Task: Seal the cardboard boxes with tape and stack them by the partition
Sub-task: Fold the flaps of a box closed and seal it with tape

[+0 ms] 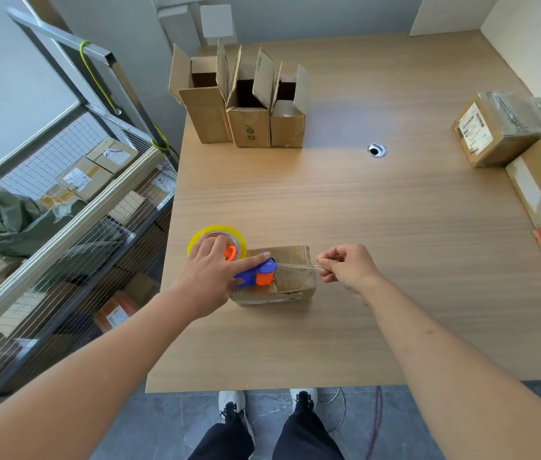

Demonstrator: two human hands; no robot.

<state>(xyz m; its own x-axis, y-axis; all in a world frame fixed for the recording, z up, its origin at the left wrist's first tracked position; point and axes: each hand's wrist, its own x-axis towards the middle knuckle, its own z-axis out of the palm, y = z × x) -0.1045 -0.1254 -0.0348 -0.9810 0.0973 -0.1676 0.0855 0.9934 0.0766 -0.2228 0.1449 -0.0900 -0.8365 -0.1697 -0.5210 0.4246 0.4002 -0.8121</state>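
One small cardboard box [279, 277] lies under the grip, bearing one blue-and-orange tape dispenser [257, 272] with one yellow-rimmed tape roll [217, 242], and one clear strip of tape [297, 266] runs between the two hands, left hand [211, 270] and right hand [348, 267]. Three open-flapped boxes [249, 107] stand in a row well beyond the grip. At least four taped parcels [497, 131] sit far to the right of it, their full number cut off by the frame edge.

The left hand [211, 263] hides much of the tape dispenser [257, 272] (its handle especially).
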